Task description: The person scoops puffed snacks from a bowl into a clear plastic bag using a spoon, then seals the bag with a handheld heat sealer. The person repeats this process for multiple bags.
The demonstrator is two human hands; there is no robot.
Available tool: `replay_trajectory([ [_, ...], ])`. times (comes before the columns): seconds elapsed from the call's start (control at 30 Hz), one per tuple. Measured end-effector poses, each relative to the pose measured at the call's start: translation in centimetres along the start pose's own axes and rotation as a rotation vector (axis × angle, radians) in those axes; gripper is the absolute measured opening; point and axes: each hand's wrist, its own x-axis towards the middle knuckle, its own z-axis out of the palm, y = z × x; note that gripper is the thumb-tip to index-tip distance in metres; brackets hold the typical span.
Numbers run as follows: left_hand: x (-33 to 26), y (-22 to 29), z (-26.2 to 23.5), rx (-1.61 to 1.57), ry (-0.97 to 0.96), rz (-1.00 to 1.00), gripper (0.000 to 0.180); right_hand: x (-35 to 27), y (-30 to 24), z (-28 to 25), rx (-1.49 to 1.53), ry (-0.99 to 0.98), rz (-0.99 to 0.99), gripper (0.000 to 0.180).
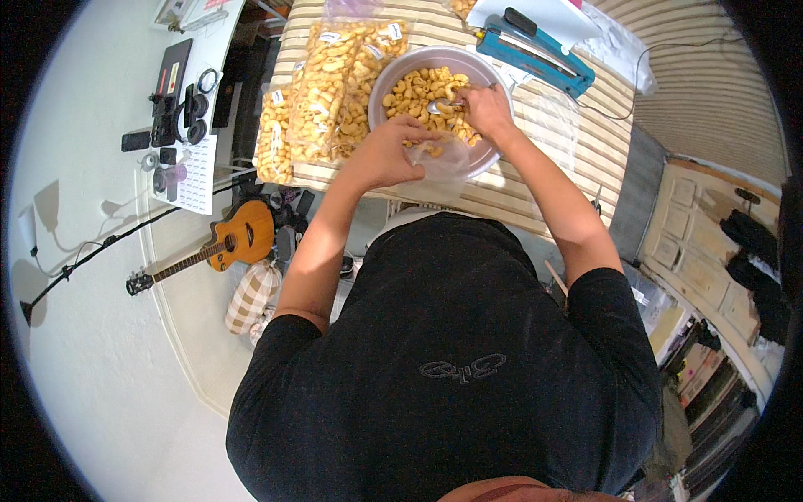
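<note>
A grey metal bowl (393, 71) full of yellow curled snacks (418, 88) stands on a striped table (577, 155). My left hand (393, 151) grips a clear plastic bag (443, 159) at the bowl's near rim; a few snacks lie inside it. My right hand (485, 109) is over the bowl, closed on a metal spoon (439, 106) that rests among the snacks.
Several filled snack bags (322, 84) lie left of the bowl. A blue heat sealer (539, 54) sits behind it with a cable running right. A guitar (226, 243) and a checked bag (251, 297) lie on the floor at left, below a desk (196, 176) with small gadgets.
</note>
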Motion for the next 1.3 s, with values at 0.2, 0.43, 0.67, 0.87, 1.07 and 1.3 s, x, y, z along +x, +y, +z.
replay_trajectory([
  [0.2, 0.3, -0.5, 0.0, -0.014, 0.012, 0.004, 0.07, -1.5, -0.7, -3.5, 0.094, 0.004, -0.029, 0.027],
  [0.43, 1.8, -2.7, 0.6, 0.048, 0.03, 0.106, 0.07, -5.3, -3.4, -12.5, 0.166, 0.113, -0.063, 0.023],
  [0.67, 2.3, -3.7, 0.3, -0.06, 0.002, -0.001, 0.064, -8.2, -5.3, -13.9, 0.163, 0.376, -0.287, 0.03],
  [0.87, 1.1, -1.9, -0.6, -0.182, -0.004, -0.056, 0.068, -3.7, -1.7, -7.1, -0.245, 0.247, -0.032, 0.025],
  [1.07, 1.3, -2.7, -0.3, -0.117, 0.036, 0.033, 0.067, -0.2, -0.6, -1.1, -0.386, 0.277, -0.078, 0.017],
  [1.3, 0.9, -2.9, -0.2, -0.11, 0.026, -0.03, 0.07, 1.5, -1.0, 1.0, -0.177, -0.002, -0.019, 0.015],
])
